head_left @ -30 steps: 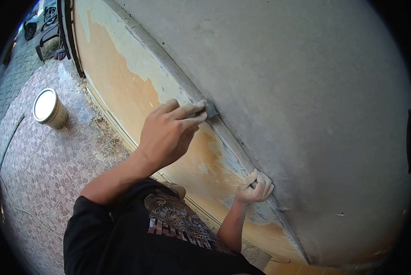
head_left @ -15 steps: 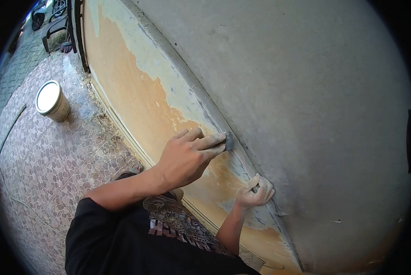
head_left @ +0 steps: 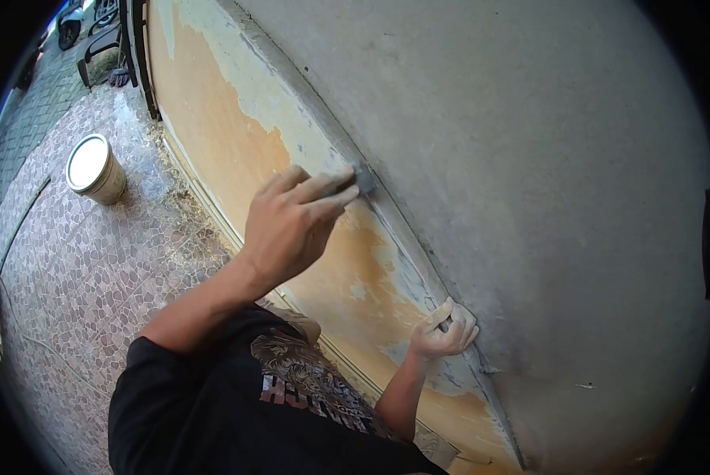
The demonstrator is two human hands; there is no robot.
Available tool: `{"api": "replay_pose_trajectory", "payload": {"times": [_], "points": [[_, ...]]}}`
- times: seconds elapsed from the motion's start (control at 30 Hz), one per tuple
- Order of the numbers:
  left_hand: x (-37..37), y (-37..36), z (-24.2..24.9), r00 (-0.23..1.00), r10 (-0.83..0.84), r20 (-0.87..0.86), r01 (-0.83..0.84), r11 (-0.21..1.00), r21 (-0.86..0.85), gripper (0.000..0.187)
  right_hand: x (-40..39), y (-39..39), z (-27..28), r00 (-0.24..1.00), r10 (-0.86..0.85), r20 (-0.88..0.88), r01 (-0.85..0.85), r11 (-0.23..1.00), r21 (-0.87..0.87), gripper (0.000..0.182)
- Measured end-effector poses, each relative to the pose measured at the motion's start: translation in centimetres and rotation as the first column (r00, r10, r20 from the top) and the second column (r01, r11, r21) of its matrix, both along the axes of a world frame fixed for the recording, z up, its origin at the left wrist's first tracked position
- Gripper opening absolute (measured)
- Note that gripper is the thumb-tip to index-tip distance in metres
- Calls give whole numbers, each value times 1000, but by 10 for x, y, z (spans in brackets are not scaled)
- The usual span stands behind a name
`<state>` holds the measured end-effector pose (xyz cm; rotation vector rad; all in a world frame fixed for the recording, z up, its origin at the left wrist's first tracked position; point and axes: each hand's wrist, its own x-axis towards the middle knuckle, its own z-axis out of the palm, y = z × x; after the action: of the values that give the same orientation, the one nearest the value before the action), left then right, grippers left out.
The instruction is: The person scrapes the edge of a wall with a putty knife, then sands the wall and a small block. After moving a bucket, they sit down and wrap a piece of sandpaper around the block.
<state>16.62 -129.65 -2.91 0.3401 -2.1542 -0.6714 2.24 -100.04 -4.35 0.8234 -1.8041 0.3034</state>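
Observation:
My left hand [head_left: 296, 214] grips a small dark grey pad [head_left: 364, 179] between its fingers. The pad lies against the raised grey edge [head_left: 402, 237] between the orange and cream painted wall [head_left: 236, 134] and the grey surface [head_left: 529, 198]. Lower along that edge, my right hand [head_left: 444, 331] is closed, with pale dust on its fingers. Something small and dark shows between those fingers, too hidden to name. Grey smears and peeled patches mark the painted strip beside the edge.
A bucket with a white top [head_left: 95, 169] stands on the patterned tile floor [head_left: 78, 277] at the left. Crumbs litter the floor along the wall's foot. A hose [head_left: 16, 229] lies at the far left. A dark chair [head_left: 102, 49] is at the top left.
My left hand has moved up and to the left along the edge with the pad. My right hand has hardly moved.

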Motion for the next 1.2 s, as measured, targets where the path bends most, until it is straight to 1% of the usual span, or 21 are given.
{"api": "replay_pose_trajectory", "payload": {"times": [0.03,0.07,0.13,0.27,0.3,0.33,0.4,0.47,0.5,0.6,0.7,0.73,0.8,0.83,0.9,0.93,1.0,1.03,1.07,1.13,1.2], "points": [[-2,-18,1,993,116,-16,-116,993,22,33,1,1,0,1000,1,-13,-1,1000,3,22],[-5,-31,-3,987,155,-42,-154,988,22,36,1,2,0,1000,-7,-7,7,1000,0,22],[-7,-13,3,995,97,-35,-98,995,-27,36,-1,1,-2,1000,-9,-23,9,1000,-10,22],[-1,52,-8,972,-230,51,234,966,-108,34,-1,-3,0,999,-18,-29,17,1000,-22,21],[-1,46,-6,968,-236,83,245,962,-123,35,0,-3,0,1000,-10,-25,10,1000,-17,20],[-6,35,-2,970,-243,8,243,970,-23,34,1,-1,0,1000,-7,-18,7,1000,-10,20],[-12,0,0,999,16,-44,-16,1000,3,34,-1,2,-2,1000,-10,-21,10,1000,-5,20],[-12,-18,2,992,122,-20,-121,992,28,34,0,1,-4,1000,-4,-19,4,1000,-19,20],[-11,-6,3,995,101,-11,-101,995,-20,35,-1,-1,-4,1000,-18,-22,18,1000,-23,20],[-3,47,-4,974,-226,33,227,971,-79,37,2,-1,-4,999,-36,-21,35,999,-21,20],[-6,42,-4,964,-263,25,265,961,-77,35,-2,-3,-4,999,-28,-20,27,999,-29,20],[-11,28,-2,987,-156,-32,156,988,-22,33,0,-1,-5,1000,-22,-13,22,999,-34,20],[-15,-10,1,996,92,-19,-91,996,23,32,3,3,-4,1000,-27,7,27,999,-16,19],[-16,-8,3,996,85,-20,-85,996,17,32,3,2,-4,1000,-17,26,17,1000,-13,18],[-12,4,5,1000,-3,0,3,999,-49,33,2,-1,-3,1000,-26,1,26,999,-26,19],[-9,20,5,992,-127,17,128,989,-72,36,0,-2,-3,999,-27,-27,26,999,-28,21],[-3,37,8,968,-230,99,244,957,-159,37,-1,-2,-4,1000,-16,-20,16,999,-34,21],[-4,29,11,960,-266,87,273,958,-89,37,-1,-2,-5,1000,-19,-11,18,999,-40,21],[-3,16,16,952,-296,79,290,954,81,36,-1,-2,-5,1000,-20,-12,20,999,-39,21],[-5,-20,22,993,46,111,-42,998,-41,34,0,-1,-4,1000,-11,-26,10,1000,-29,22],[2,-57,23,976,191,107,-182,979,-86,33,2,0,-3,1000,-22,-20,22,1000,-21,23]]}}
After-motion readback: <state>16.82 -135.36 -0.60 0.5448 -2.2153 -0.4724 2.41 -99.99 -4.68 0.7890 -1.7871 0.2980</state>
